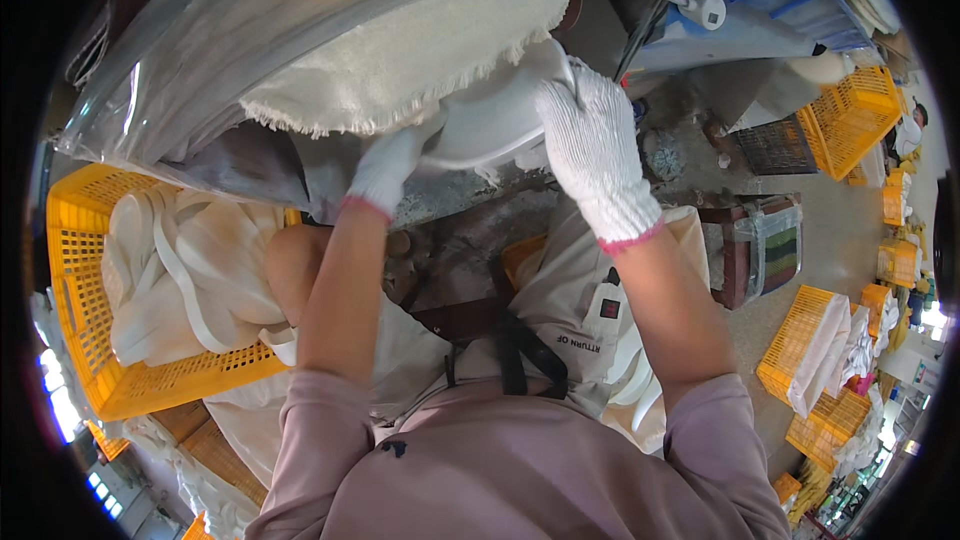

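A smooth white curved piece [492, 120] with a raised rim, its exact kind unclear, is held between my hands under the fringed edge of a cream cloth [430, 50]. My right hand [595, 140], in a white knit glove with a pink cuff, grips the piece's right edge, thumb on the near face. At its left end is my left hand [388, 168], gloved the same way; it looks closed on the piece, though its fingertips are hidden. To my left, a yellow basket [190, 385] holds several similar white, flat, curved pieces [185, 270].
A plastic-wrapped machine cover [200, 70] arches over the work spot. On the right stand a wrapped box-like stool [755, 250] and yellow crates [800, 340]. More white pieces [635, 380] lie by my right side. A white cable with a round-ended device [705, 12] hangs upper right.
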### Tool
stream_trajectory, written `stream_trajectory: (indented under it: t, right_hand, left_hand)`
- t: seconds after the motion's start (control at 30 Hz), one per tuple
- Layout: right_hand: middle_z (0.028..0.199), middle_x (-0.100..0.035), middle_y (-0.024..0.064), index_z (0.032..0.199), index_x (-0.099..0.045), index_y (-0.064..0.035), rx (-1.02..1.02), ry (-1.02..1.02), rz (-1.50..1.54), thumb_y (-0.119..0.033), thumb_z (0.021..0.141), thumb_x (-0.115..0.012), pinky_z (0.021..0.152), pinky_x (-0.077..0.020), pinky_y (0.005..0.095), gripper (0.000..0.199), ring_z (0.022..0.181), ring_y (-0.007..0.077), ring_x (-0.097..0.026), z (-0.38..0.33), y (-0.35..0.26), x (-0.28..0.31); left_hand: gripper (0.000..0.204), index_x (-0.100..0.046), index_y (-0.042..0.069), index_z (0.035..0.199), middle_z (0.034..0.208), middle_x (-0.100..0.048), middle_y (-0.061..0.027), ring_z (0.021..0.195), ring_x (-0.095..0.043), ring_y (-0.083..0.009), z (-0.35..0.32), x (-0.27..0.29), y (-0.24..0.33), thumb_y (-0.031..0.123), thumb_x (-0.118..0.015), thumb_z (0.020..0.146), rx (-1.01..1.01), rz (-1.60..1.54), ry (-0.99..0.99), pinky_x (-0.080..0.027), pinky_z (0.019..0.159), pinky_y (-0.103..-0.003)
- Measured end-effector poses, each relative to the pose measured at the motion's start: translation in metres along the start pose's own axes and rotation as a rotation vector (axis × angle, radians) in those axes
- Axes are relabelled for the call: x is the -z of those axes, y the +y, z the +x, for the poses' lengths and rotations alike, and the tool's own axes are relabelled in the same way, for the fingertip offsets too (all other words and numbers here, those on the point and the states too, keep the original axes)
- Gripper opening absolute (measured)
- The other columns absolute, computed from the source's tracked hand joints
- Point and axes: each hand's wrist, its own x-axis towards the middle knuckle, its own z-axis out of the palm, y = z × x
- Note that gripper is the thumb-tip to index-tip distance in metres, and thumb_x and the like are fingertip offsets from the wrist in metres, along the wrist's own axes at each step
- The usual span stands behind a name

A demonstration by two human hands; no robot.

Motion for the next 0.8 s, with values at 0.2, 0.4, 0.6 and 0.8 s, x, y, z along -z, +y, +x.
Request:
stream_trajectory:
  t: [0.2,0.4,0.6,0.8]
  right_hand:
    - [0.109,-0.075,0.0293,0.108,-0.073,0.0021,-0.657,-0.143,0.843,-0.034,0.092,-0.063,0.082,-0.0572,0.0499,0.041,0.090,0.0482,-0.072,0.026,-0.001,-0.010]
    - [0.121,-0.072,0.0219,0.142,-0.059,0.0057,-0.712,-0.366,0.741,-0.034,0.085,-0.076,0.103,-0.0534,0.0415,0.072,0.113,0.0296,-0.071,-0.028,-0.056,0.057]
    - [0.126,-0.071,0.0297,0.142,-0.056,0.0054,-0.648,0.139,0.338,-0.023,0.087,-0.070,0.099,-0.0572,0.0481,0.064,0.114,0.0460,-0.071,-0.052,-0.027,0.044]
    - [0.109,-0.072,0.0330,0.117,-0.069,0.0070,-0.658,0.137,0.424,-0.036,0.087,-0.071,0.091,-0.0566,0.0536,0.053,0.104,0.0496,-0.071,0.000,-0.006,0.000]
  left_hand:
    - [0.060,-0.067,-0.004,0.141,0.125,-0.074,-0.0075,0.110,-0.068,-0.0157,-0.087,0.009,-0.010,0.017,-0.088,0.090,-0.360,-0.308,-0.352,-0.055,0.102,-0.033]
    - [0.040,-0.073,-0.006,0.122,0.112,-0.077,-0.0085,0.095,-0.069,-0.0153,-0.083,-0.109,0.017,0.022,-0.083,0.096,-0.222,-0.909,-0.060,-0.056,0.084,-0.033]
    - [0.039,-0.068,-0.007,0.130,0.123,-0.072,-0.0093,0.106,-0.069,-0.0195,-0.063,-0.139,0.073,0.023,-0.071,0.105,-0.070,-0.967,0.072,-0.057,0.094,-0.034]
    - [0.052,-0.061,0.000,0.147,0.142,-0.068,-0.0119,0.125,-0.067,-0.0239,-0.004,-0.058,0.046,0.033,-0.066,0.107,-0.140,-0.575,-0.104,-0.052,0.110,-0.040]
